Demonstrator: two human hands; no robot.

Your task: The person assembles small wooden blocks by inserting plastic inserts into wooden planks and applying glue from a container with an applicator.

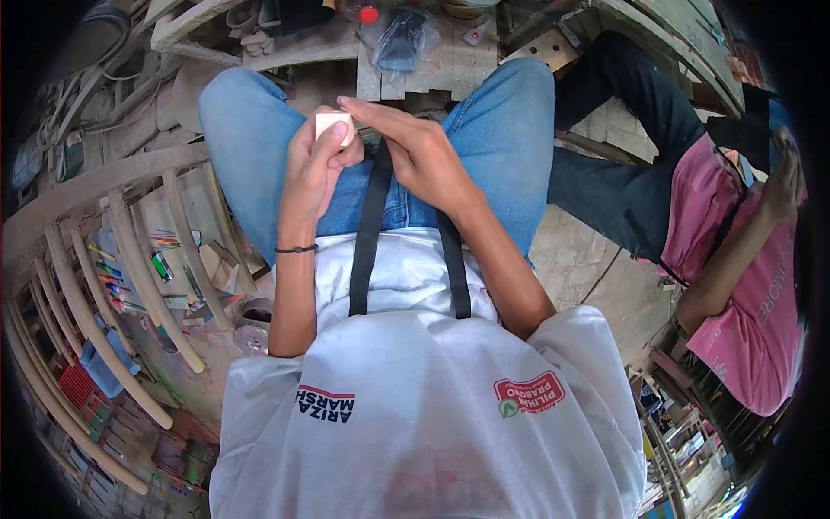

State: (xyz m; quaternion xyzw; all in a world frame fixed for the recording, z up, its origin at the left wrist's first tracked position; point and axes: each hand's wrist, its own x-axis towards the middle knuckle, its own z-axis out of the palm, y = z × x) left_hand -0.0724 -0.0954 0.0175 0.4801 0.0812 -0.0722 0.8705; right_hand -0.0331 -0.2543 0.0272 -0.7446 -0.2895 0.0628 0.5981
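A small pale wooden block is pinched in my left hand, with the thumb pressed across its upper face and the fingers wrapped round behind it. Just to the right, my right hand is held with its fingers stretched out together, pointing at the block. Its fingertips reach over the block's far edge, and the palm side is turned away from view. Both hands are over my lap, between the knees of my blue jeans.
A wooden bench ahead carries a clear plastic bag and a red cap. Curved wooden slats stand at my left, with pens and a blue basket beyond. A person in a pink shirt sits close on my right.
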